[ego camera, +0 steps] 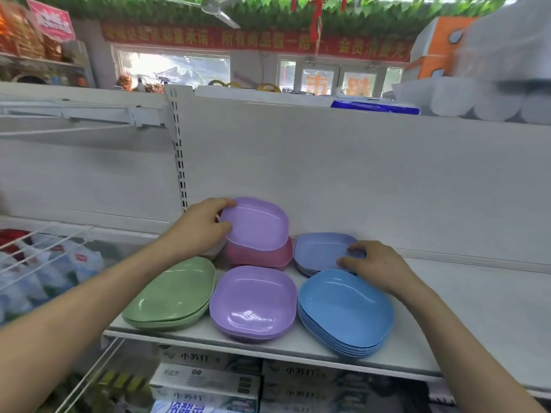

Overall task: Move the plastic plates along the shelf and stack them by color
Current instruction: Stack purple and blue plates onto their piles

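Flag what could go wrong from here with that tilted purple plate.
The left hand pinches only one edge of the tilted purple plastic plate; it could slip and knock the pink plate stack beneath. The blue plastic plate stack sits near the shelf's front edge; drawing the right hand back might nudge it off.

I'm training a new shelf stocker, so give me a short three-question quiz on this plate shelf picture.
1. True or false: the left hand grips a purple square plastic plate tilted above the pink plastic plate stack.
2. How many front-row plate stacks stand on the white shelf? A two, B three, C five.
3. Fill in: the right hand rests on the periwinkle plastic plate stack in the ____ row.
Key: 1 true; 2 B; 3 back.
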Motion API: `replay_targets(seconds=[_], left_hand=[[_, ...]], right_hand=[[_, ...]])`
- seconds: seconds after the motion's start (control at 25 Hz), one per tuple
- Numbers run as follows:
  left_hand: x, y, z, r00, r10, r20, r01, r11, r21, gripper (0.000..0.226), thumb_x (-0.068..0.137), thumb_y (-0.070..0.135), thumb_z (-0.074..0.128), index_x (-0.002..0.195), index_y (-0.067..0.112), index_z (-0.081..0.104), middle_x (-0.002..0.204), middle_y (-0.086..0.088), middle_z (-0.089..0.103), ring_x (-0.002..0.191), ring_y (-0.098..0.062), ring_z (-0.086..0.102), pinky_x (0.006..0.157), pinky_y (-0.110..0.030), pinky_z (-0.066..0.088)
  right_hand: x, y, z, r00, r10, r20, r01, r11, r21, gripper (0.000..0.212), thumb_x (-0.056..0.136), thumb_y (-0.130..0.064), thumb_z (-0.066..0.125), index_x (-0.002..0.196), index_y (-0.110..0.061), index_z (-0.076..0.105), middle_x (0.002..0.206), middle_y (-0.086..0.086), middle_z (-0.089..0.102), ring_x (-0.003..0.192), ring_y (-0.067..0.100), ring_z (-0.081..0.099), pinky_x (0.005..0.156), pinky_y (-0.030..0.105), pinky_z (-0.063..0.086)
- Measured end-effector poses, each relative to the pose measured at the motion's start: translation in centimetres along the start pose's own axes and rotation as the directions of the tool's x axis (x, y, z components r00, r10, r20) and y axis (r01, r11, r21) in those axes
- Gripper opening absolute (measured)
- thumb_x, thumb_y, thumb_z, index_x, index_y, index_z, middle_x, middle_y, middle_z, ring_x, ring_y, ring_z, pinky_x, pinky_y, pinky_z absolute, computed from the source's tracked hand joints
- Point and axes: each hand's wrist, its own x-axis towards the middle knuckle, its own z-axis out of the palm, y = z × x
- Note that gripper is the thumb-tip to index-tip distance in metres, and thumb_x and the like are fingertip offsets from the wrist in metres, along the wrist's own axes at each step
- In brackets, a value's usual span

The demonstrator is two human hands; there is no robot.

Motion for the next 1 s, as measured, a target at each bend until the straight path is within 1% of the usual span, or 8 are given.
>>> replay_targets(seconds=[0.24, 0.44, 0.6, 0.64, 0.72, 0.8, 0.88, 1.0], left_hand=[[0.5, 0.4, 0.1, 1.000, 0.000, 0.012, -0.001, 0.999, 0.045, 0.055, 0.090, 0.016, 0.062, 0.144, 0.022, 0.057, 0.131, -0.001, 0.063, 0.101, -0.018, 0.060, 0.100, -0.033, 0.047], [-0.1, 1.3, -0.8, 0.999, -0.031, -0.005, 0.032, 0.998, 0.053, 0.053, 0.090, 0.015, 0.063, 0.143, 0.021, 0.059, 0.131, -0.003, 0.065, 0.107, -0.020, 0.061, 0.101, -0.031, 0.046], [-2.4, 2.5, -1.1, 0.988, -0.021, 0.151, 0.007, 0.995, 0.095, 0.046, 0.089, 0.017, 0.067, 0.135, 0.023, 0.065, 0.095, 0.008, 0.064, 0.082, -0.010, 0.060, 0.075, -0.022, 0.045], [-3.6, 2.7, -1.2, 0.979, -0.005, 0.205, -0.018, 0.994, 0.110, 0.047, 0.088, 0.018, 0.067, 0.134, 0.024, 0.066, 0.093, 0.009, 0.064, 0.081, -0.008, 0.060, 0.072, -0.019, 0.044], [-6.0, 2.8, -1.0, 0.955, 0.003, 0.297, -0.054, 0.985, 0.164, 0.051, 0.089, 0.021, 0.066, 0.140, 0.026, 0.062, 0.115, 0.010, 0.067, 0.101, -0.008, 0.060, 0.080, -0.015, 0.041], [-7.6, 2.8, -1.0, 0.941, -0.007, 0.338, -0.070, 0.974, 0.214, 0.055, 0.091, 0.025, 0.064, 0.145, 0.029, 0.056, 0.137, 0.014, 0.058, 0.123, -0.007, 0.047, 0.095, -0.021, 0.036], [-8.1, 2.6, -1.2, 0.938, 0.004, 0.346, -0.093, 0.966, 0.242, 0.056, 0.091, 0.026, 0.062, 0.146, 0.033, 0.053, 0.133, 0.017, 0.056, 0.125, -0.008, 0.039, 0.100, -0.027, 0.034], [-8.2, 2.0, -1.7, 0.930, 0.028, 0.368, -0.145, 0.944, 0.295, 0.055, 0.091, 0.029, 0.061, 0.145, 0.033, 0.054, 0.118, 0.017, 0.056, 0.116, -0.010, 0.038, 0.103, -0.033, 0.038]], right_hand=[[-0.1, 0.4, -0.7, 0.999, -0.007, -0.046, 0.008, 1.000, 0.010, 0.045, 0.089, -0.054, 0.067, 0.128, -0.033, 0.067, 0.109, -0.010, 0.059, 0.102, 0.016, 0.060, 0.089, 0.036, 0.049], [-0.7, -1.3, -2.0, 0.988, -0.111, -0.109, 0.113, 0.993, 0.016, 0.034, 0.092, -0.049, 0.062, 0.122, -0.034, 0.068, 0.090, -0.019, 0.053, 0.095, 0.017, 0.059, 0.080, 0.034, 0.046], [-1.1, -3.2, -2.5, 0.964, -0.206, -0.170, 0.214, 0.976, 0.032, 0.031, 0.093, -0.049, 0.060, 0.118, -0.033, 0.069, 0.077, -0.017, 0.047, 0.077, 0.007, 0.051, 0.065, 0.028, 0.038], [-1.2, -3.5, -2.5, 0.959, -0.219, -0.182, 0.230, 0.973, 0.039, 0.030, 0.093, -0.049, 0.060, 0.117, -0.033, 0.069, 0.075, -0.018, 0.045, 0.077, 0.007, 0.049, 0.064, 0.027, 0.037], [-1.3, -3.7, -2.3, 0.951, -0.232, -0.204, 0.247, 0.968, 0.053, 0.028, 0.094, -0.048, 0.061, 0.116, -0.033, 0.070, 0.075, -0.018, 0.043, 0.075, 0.005, 0.047, 0.063, 0.025, 0.036], [-1.4, -3.9, -2.0, 0.948, -0.230, -0.220, 0.249, 0.967, 0.062, 0.027, 0.094, -0.046, 0.061, 0.115, -0.032, 0.070, 0.073, -0.016, 0.043, 0.071, 0.002, 0.046, 0.061, 0.025, 0.035], [-1.4, -4.0, -1.5, 0.949, -0.223, -0.222, 0.244, 0.967, 0.070, 0.027, 0.093, -0.046, 0.062, 0.114, -0.031, 0.071, 0.072, -0.014, 0.047, 0.070, 0.004, 0.049, 0.061, 0.028, 0.035], [-1.7, -4.0, -1.0, 0.954, -0.205, -0.220, 0.231, 0.968, 0.102, 0.027, 0.092, -0.047, 0.062, 0.113, -0.032, 0.070, 0.074, -0.010, 0.052, 0.073, 0.011, 0.054, 0.063, 0.031, 0.037]])
